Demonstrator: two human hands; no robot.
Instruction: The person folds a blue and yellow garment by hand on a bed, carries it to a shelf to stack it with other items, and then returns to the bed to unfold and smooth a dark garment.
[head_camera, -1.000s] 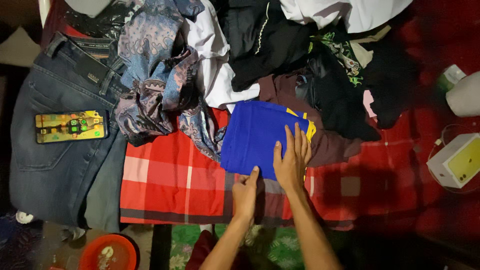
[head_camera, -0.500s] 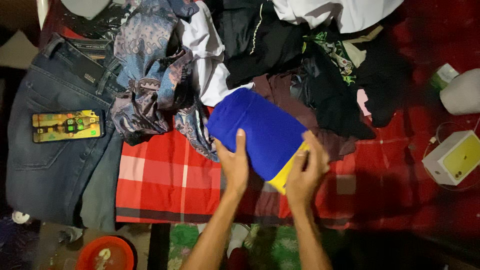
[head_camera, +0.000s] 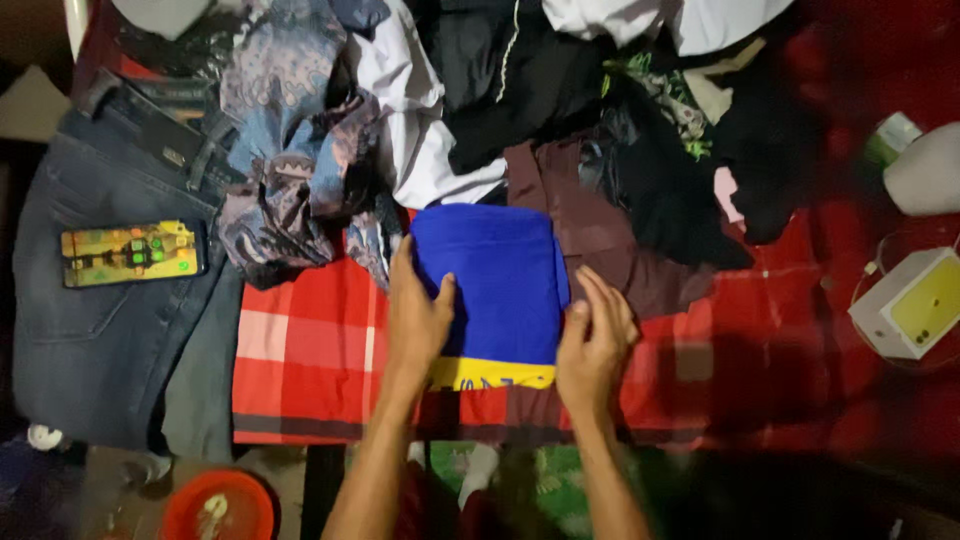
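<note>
Where both hands (head_camera: 417, 320) (head_camera: 593, 340) press, blue folded cloth (head_camera: 492, 280) lies.

Folded blue garment (head_camera: 495, 280) (yellow band at near edge) flat on red plaid cloth (head_camera: 310, 340).

A red plaid cloth (head_camera: 310, 340) covered the surface. On it lay a folded blue garment w/ yellow band (head_camera: 490, 280), jeans (head_camera: 100, 330) at left, a patterned shirt (head_camera: 290, 170), dark clothes pile (head_camera: 620, 130), and white box (head_camera: 915, 305) at right.
</note>
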